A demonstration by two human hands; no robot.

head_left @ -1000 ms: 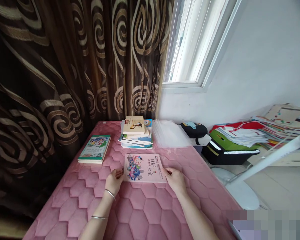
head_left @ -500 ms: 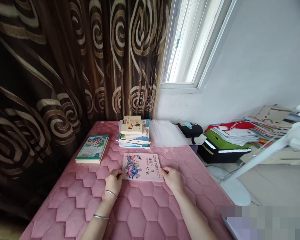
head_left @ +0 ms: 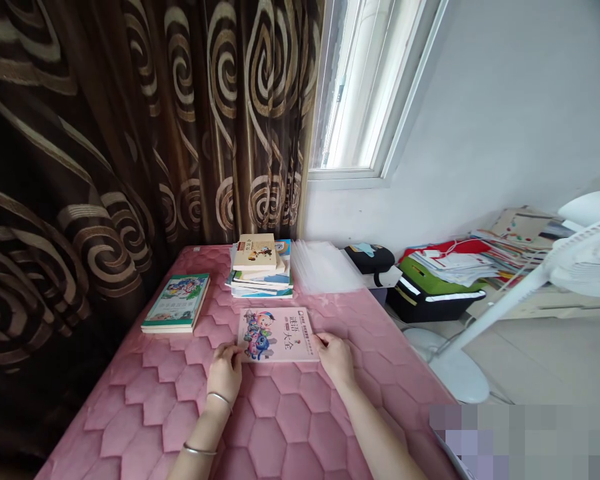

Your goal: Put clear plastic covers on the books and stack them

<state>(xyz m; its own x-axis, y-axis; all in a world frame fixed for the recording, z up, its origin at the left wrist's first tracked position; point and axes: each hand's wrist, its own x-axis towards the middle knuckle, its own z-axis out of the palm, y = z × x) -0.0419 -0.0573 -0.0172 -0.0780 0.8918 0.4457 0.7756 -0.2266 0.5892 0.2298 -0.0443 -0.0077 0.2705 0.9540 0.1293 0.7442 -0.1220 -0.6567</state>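
Note:
A pink children's book (head_left: 278, 334) with a cartoon cover lies flat on the pink quilted table cover (head_left: 290, 420). My left hand (head_left: 225, 370) rests at the book's near left corner, fingers curled onto its edge. My right hand (head_left: 336, 357) holds the near right corner the same way. Behind the book stands a stack of books (head_left: 261, 267), and a green-covered book (head_left: 177, 302) lies to the left. A pile of clear plastic sleeves (head_left: 325, 267) sits to the right of the stack.
A brown swirl-patterned curtain (head_left: 130, 133) hangs behind and left of the table. A window (head_left: 355, 87) is at the back. Right of the table are a black and green bag (head_left: 430, 293), heaps of papers (head_left: 480, 257) and a white standing fan (head_left: 555, 273).
The view has swung slightly right, bringing the fan head into sight. Both hands stay at the pink book's near corners; the book has hardly moved on the cover.

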